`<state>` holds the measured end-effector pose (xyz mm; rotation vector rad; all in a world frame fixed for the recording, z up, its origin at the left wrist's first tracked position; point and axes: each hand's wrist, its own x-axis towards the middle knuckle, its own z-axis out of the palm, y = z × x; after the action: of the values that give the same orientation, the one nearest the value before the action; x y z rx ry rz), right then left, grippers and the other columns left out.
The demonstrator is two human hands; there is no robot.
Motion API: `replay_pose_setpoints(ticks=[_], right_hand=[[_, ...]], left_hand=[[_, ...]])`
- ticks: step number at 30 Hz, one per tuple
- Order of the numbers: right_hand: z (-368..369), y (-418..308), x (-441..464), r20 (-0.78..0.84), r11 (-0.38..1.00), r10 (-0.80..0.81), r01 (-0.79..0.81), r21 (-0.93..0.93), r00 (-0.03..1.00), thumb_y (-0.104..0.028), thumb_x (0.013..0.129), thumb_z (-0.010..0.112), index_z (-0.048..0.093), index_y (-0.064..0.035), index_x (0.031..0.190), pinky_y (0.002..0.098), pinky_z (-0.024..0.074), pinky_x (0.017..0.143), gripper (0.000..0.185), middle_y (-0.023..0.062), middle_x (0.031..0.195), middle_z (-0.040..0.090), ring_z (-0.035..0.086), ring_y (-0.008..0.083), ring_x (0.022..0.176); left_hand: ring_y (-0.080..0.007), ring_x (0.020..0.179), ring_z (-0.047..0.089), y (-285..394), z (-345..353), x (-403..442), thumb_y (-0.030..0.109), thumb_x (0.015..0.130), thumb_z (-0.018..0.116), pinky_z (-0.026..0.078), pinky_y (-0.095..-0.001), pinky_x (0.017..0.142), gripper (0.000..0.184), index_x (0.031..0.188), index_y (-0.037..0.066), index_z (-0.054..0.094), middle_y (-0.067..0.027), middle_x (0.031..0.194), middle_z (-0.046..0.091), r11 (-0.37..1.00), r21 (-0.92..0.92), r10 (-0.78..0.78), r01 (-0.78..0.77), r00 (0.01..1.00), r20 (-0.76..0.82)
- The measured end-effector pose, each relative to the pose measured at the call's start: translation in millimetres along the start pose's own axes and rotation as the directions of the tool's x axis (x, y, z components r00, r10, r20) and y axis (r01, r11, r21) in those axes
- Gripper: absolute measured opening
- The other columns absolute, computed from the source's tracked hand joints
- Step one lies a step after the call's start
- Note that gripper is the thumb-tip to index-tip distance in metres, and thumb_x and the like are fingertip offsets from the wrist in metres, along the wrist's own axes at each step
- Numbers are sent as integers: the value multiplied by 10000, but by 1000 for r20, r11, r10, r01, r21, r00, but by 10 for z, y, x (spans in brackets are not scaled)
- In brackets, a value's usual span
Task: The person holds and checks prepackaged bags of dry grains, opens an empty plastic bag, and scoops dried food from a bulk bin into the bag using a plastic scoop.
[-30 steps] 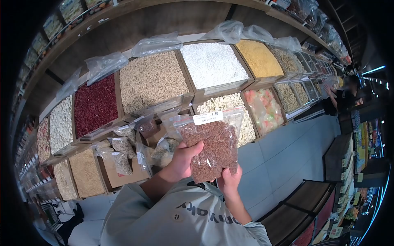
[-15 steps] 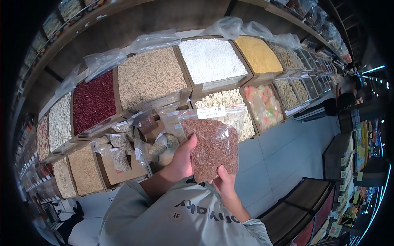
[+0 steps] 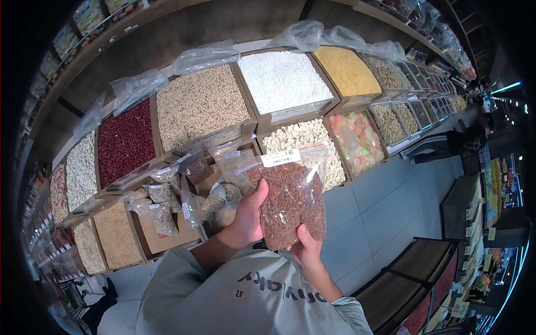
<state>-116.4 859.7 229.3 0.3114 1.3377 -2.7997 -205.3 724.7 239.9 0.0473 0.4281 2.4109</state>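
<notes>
Bag [image 3: 294, 206] in hands [image 3: 245, 216]; long axis fore-aft, label end [image 3: 281, 158] fwd.

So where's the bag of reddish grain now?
The bag is central in the head view, held by left hand and right hand, partly covering pale chips.

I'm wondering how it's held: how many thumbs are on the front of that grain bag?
2: the left thumb at the left edge of the bag, the right thumb low on its front.
</notes>
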Motion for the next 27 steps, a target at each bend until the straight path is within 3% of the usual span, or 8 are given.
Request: replay_pose_setpoints(ticks=[5, 6, 8, 14, 18, 20, 23, 27], right_hand=[[-69, 136, 41, -164, 922, -281, 218, -321, 946, -178, 890, 676, 494, 30, 1278, 404, 383, 1027, 476, 141, 1229, 549, 533, 231, 1096], [-63, 65, 68, -163, 922, -281, 219, -321, 946, -178, 890, 676, 494, 30, 1278, 404, 383, 1027, 476, 141, 1229, 549, 533, 231, 1096], [4, -126, 178, 116, 509, -491, 392, -766, 863, -65, 819, 684, 604, 35, 1100, 384, 428, 943, 308, 156, 1161, 554, 542, 265, 1036], [218, -220, 219, 509, -33, -326, 529, -848, 796, -11, 689, 692, 634, -6, 1027, 452, 440, 907, 343, 174, 1110, 532, 533, 354, 1062], [507, -183, 106, 659, 2, -127, 664, -748, 742, -147, 702, 760, 634, -31, 1089, 465, 432, 956, 423, 152, 1183, 522, 527, 340, 1111], [501, -169, 67, 719, 11, -107, 724, -690, 687, -227, 694, 781, 641, -14, 1091, 463, 430, 984, 472, 140, 1215, 526, 526, 329, 1145], [368, -178, 60, 801, 172, -126, 808, -564, 586, -221, 699, 780, 649, 8, 1075, 485, 441, 976, 459, 140, 1228, 535, 524, 338, 1175], [133, -295, 41, 680, 99, -452, 790, -605, 577, -313, 831, 702, 651, 25, 1071, 506, 448, 968, 418, 196, 1233, 538, 518, 384, 1190]], left_hand=[[-272, 1254, 506, -79, -10, 105, 396, 1034, 376, 400, -447, 1065, 544, 1437, 33, 336, -145, 1391, 481, 983, 141, 143, -116, 969, -203], [-272, 1254, 506, -106, 17, 129, 396, 1034, 376, 400, -447, 1065, 544, 1437, 33, 336, -145, 1391, 481, 983, 142, 144, -117, 969, -203], [-254, 1222, 529, -155, 70, 174, 362, 1046, 353, 408, -420, 1053, 496, 1412, 29, 375, -141, 1363, 506, 953, 209, 271, -218, 924, -271], [-287, 1229, 529, -228, -249, 132, 437, 1048, 289, 396, -471, 1073, 560, 1437, 38, 353, -182, 1321, 537, 997, -44, -62, 56, 987, -148], [-276, 1102, 591, -56, 29, 38, 676, 952, 302, 472, -487, 985, 735, 1330, 72, 481, -122, 1249, 583, 989, 129, -29, 65, 963, -269], [-315, 1210, 536, -32, -107, 152, 684, 948, 289, 393, -529, 1076, 780, 1425, 74, 389, -168, 1368, 504, 939, -317, -174, 136, 980, -94], [-325, 1391, 330, -61, -88, 176, 736, 899, 338, 274, -558, 1148, 896, 1513, 91, 234, -182, 1519, 311, 909, -390, -109, 145, 987, 114], [-329, 1450, 194, -135, -126, 173, 649, 895, 459, 293, -543, 1145, 858, 1529, 131, 201, -129, 1581, 184, 822, -535, -54, 192, 963, 263]])
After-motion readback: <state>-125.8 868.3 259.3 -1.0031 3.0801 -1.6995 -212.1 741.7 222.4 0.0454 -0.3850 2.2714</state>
